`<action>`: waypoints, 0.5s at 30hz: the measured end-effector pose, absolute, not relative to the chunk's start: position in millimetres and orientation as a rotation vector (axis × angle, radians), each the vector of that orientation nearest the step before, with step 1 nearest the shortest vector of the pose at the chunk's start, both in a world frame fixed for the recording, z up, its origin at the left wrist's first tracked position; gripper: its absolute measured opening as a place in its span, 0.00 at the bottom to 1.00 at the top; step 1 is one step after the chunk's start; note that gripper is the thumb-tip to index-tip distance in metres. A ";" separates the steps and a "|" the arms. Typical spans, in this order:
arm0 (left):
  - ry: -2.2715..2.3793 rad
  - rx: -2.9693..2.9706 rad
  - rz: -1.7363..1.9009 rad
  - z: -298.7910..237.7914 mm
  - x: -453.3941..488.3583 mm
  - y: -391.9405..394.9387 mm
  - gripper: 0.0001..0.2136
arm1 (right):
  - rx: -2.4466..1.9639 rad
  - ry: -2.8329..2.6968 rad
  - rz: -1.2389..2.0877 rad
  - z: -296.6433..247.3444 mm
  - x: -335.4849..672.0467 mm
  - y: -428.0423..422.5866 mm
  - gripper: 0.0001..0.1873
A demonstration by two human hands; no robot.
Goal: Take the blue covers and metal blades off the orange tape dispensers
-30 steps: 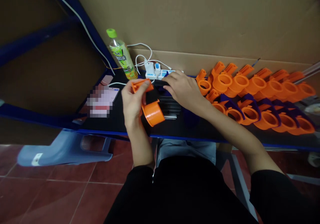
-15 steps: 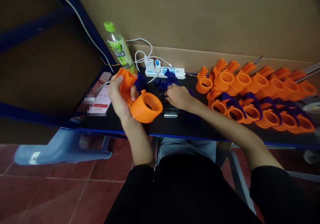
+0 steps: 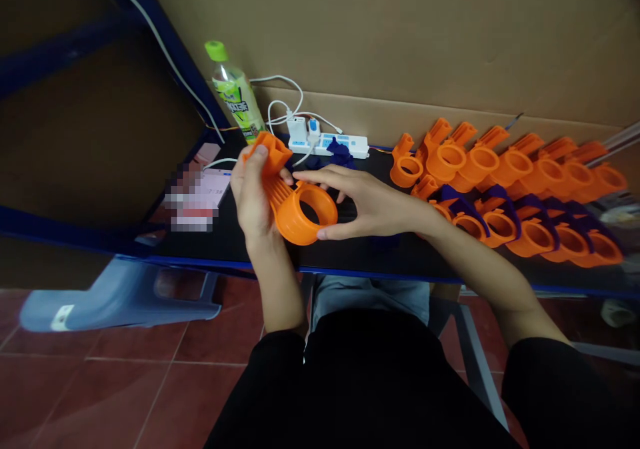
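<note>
An orange plastic holder (image 3: 299, 222), with a round ring at one end and a squared, slotted socket at the other, is held above the black tabletop. My left hand (image 3: 251, 192) is closed around its ribbed neck, with the thumb along the socket. My right hand (image 3: 370, 202) spans the ring from the right. Its thumb touches the ring's lower right side, and the index finger reaches over the top beside a small tab. Dark blue crumpled material (image 3: 341, 154) lies behind the right hand, partly hidden by it.
Several orange holders (image 3: 515, 163) stand in two rows at the right, the front row with dark blue pieces. A power strip (image 3: 355, 145) with white plugs and a drink bottle (image 3: 237, 99) stand along the back. A phone (image 3: 213, 189) lies at the left.
My right hand has come up from the things on the tabletop to the ring of the orange holder. My left hand has shifted slightly right with the holder.
</note>
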State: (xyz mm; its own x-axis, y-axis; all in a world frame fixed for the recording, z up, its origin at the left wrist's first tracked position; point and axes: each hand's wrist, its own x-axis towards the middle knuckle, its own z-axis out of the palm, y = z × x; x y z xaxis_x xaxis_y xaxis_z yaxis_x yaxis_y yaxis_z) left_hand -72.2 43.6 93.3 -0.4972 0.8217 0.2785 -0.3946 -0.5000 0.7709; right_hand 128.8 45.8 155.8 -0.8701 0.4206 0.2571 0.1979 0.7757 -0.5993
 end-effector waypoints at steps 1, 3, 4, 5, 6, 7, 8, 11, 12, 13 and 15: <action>0.848 0.865 2.045 92.8 -71.3 44.4 0.10 | -0.487 -2.591 0.798 155.4 129.9 43.8 0.42; 0.887 0.909 2.050 91.5 -70.5 46.2 0.11 | -0.516 -2.590 0.762 153.8 131.0 41.7 0.43; 0.899 0.919 2.051 91.0 -70.5 47.0 0.11 | -0.530 -2.590 0.743 152.9 131.4 41.3 0.42; 0.902 0.917 2.050 90.7 -70.6 47.6 0.11 | -0.542 -2.591 0.724 152.0 132.1 41.2 0.42; 0.894 0.908 2.050 90.5 -70.9 48.0 0.09 | -0.557 -2.593 0.704 151.1 133.3 41.2 0.42; 0.881 0.899 2.052 90.4 -71.2 48.1 0.09 | -0.572 -2.594 0.684 150.4 135.2 41.2 0.42; 0.867 0.897 2.050 90.3 -71.6 48.0 0.08 | -0.588 -2.594 0.664 149.7 137.7 41.0 0.42; 0.861 0.910 2.048 90.5 -72.8 47.2 0.08 | -0.635 -2.594 0.622 148.3 148.6 37.8 0.42; 0.876 0.905 2.042 90.7 -73.0 46.7 0.07 | -0.654 -2.595 0.609 147.9 152.6 35.9 0.42; 0.894 0.896 2.027 90.8 -73.1 46.2 0.07 | -0.677 -2.594 0.595 147.5 156.3 33.7 0.42; 0.922 0.867 2.004 91.2 -72.8 45.2 0.08 | -0.725 -2.590 0.569 146.4 162.2 29.6 0.42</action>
